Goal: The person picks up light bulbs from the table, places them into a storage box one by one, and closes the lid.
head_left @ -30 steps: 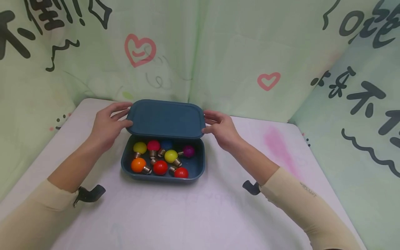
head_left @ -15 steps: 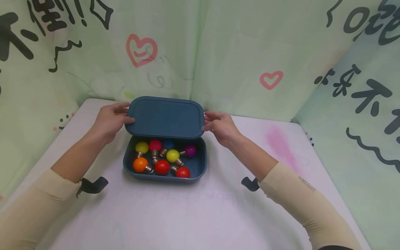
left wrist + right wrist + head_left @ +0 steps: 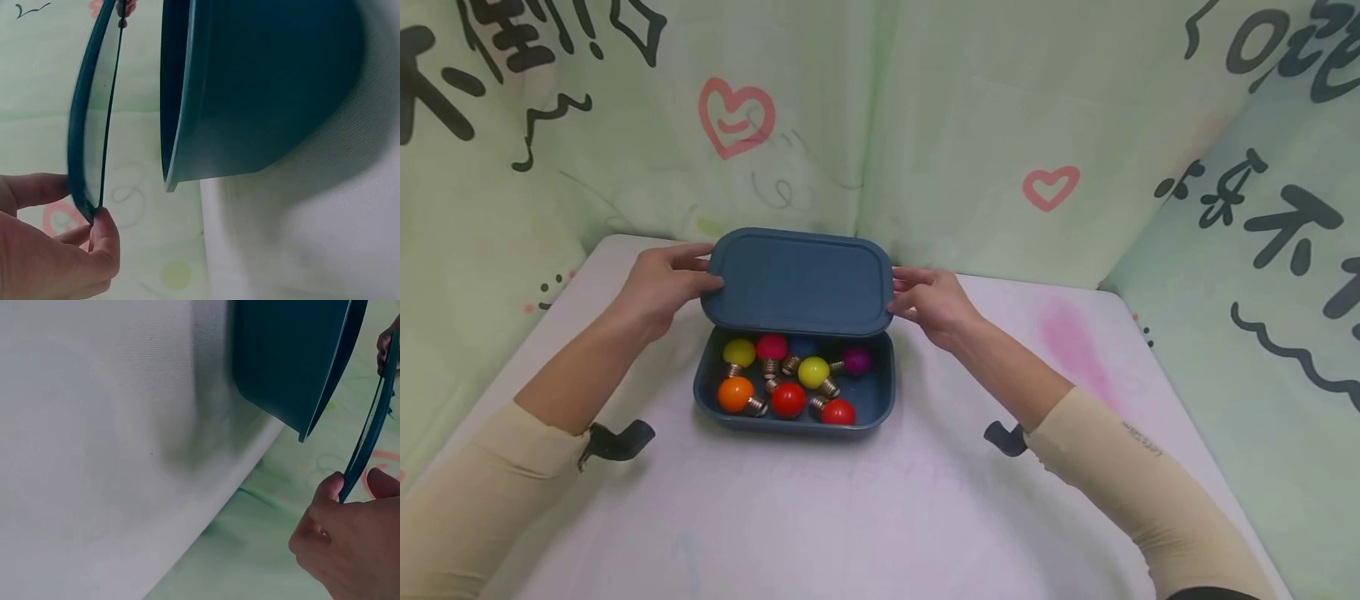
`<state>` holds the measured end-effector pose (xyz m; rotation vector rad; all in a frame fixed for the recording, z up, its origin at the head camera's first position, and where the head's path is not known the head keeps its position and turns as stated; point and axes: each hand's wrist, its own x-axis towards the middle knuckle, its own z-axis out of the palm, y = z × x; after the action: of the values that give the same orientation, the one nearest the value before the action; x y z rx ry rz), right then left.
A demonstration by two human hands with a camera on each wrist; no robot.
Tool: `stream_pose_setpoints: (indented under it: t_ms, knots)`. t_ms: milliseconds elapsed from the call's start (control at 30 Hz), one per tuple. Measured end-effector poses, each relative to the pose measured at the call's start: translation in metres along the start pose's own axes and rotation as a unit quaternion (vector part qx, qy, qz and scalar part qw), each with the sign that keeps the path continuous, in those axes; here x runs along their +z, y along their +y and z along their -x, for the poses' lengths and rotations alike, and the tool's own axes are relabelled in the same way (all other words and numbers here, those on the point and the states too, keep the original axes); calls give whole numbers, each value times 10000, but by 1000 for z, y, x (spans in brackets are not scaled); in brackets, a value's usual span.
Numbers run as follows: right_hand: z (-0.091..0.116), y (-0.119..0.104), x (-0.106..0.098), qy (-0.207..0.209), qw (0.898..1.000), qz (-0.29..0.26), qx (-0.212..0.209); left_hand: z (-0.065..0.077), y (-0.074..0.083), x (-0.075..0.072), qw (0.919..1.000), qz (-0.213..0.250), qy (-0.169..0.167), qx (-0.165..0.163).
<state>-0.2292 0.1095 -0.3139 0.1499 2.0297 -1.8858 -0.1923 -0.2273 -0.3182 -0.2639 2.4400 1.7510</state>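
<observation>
A dark blue lid (image 3: 797, 282) is held level above the back part of a dark blue box (image 3: 790, 427). My left hand (image 3: 658, 287) pinches the lid's left end between thumb and fingers. At the opposite end, my right hand (image 3: 936, 307) grips it the same way. Both wrist views show a gap between the lid (image 3: 81, 125) and the rim of the box (image 3: 281, 369). Several coloured light bulbs lie in the box, among them an orange bulb (image 3: 735, 394), a yellow bulb (image 3: 813, 372), a red bulb (image 3: 787, 400) and a purple bulb (image 3: 857, 361). The lid partly covers a blue bulb (image 3: 802, 346).
The box stands on a white-covered table (image 3: 820, 517) with a pink stain (image 3: 1075, 342) at the right. A pale green printed curtain (image 3: 940, 142) closes in the back and both sides. A black strap end juts from each sleeve.
Over the last second my left thumb has shifted slightly onto the lid's top edge. The lid has risen a little at the back; the box and bulbs stay in place.
</observation>
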Motion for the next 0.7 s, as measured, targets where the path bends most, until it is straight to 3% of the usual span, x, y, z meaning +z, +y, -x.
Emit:
stream_pose_setpoints:
  t_ms: [300, 700]
  knots:
    - [16, -4, -4, -189, 9988, 271, 352, 9, 2, -7, 9970, -566, -527, -88]
    - [46, 4, -8, -670, 9943, 408, 721, 26, -6, -14, 9890, -882, -1144, -302]
